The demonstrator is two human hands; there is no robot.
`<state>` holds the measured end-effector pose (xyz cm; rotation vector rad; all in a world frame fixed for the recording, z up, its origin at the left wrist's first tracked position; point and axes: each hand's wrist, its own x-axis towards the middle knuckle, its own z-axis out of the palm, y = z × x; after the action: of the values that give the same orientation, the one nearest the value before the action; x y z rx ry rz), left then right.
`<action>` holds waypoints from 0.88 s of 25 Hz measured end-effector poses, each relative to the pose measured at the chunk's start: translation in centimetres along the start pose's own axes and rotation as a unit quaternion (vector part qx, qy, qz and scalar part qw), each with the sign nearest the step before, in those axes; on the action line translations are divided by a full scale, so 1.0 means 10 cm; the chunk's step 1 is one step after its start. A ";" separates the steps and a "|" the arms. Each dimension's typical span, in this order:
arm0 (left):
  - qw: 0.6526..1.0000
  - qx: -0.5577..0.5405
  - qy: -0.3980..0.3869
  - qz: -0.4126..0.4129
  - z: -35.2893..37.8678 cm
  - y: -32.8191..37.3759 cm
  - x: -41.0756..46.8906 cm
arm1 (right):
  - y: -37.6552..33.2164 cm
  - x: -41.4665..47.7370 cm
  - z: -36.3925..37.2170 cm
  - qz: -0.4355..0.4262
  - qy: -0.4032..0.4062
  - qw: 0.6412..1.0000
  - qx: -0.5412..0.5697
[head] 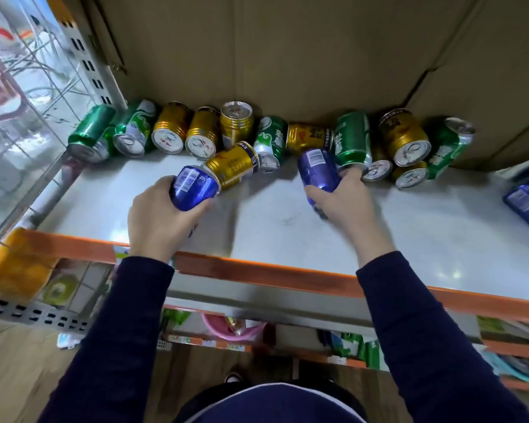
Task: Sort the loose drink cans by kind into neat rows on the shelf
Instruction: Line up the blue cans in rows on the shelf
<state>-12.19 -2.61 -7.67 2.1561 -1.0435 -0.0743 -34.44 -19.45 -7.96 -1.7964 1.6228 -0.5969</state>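
Sleeved arms outstretched, left hand curled round blue can; right hand gripping second blue can

A single wide-angle view looks from the person's head forward and steeply down onto the shelf, close enough that both sleeves reach in from the bottom edge. It faces the cardboard at the shelf's back, and the floor shows below the shelf's front edge.

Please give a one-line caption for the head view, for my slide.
Left hand grips a blue can, right hand a second blue can, at the shelf; green and gold cans lie jumbled behind.
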 end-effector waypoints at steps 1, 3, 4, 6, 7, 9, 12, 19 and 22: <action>1.000 -0.021 -0.001 0.003 0.02 0.01 -0.03 | 0.03 0.00 -0.03 0.016 -0.018 1.000 0.005; 0.999 -0.050 -0.007 -0.005 0.06 0.03 -0.07 | 0.08 -0.05 -0.07 0.054 -0.056 0.993 0.092; 0.998 -0.061 -0.010 -0.014 0.07 0.04 -0.08 | 0.11 -0.10 -0.08 0.069 -0.074 0.982 0.158; 0.996 -0.087 -0.024 -0.028 0.11 0.04 -0.10 | 0.20 -0.21 -0.10 0.084 -0.086 0.963 0.240; 0.994 -0.103 -0.031 -0.032 0.14 0.05 -0.12 | 0.24 -0.27 -0.13 0.088 -0.084 0.957 0.263; 0.991 -0.125 -0.038 -0.038 0.19 0.08 -0.16 | 0.32 -0.37 -0.20 0.085 -0.085 0.943 0.309; 0.988 -0.149 -0.019 -0.038 0.22 0.18 -0.26 | 0.42 -0.48 -0.35 0.062 -0.113 0.927 0.352; 0.972 -0.233 -0.026 -0.008 0.41 0.78 -0.68 | 0.86 -0.71 -0.92 0.020 -0.142 0.910 0.388; 0.966 -0.251 -0.051 0.017 0.61 1.20 -0.91 | 1.17 -0.84 -1.25 0.002 -0.138 0.892 0.431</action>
<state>-28.29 -4.67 -6.84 1.6856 -0.9920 -0.3938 -52.55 -13.55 -6.90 -1.1331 0.9266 -0.8439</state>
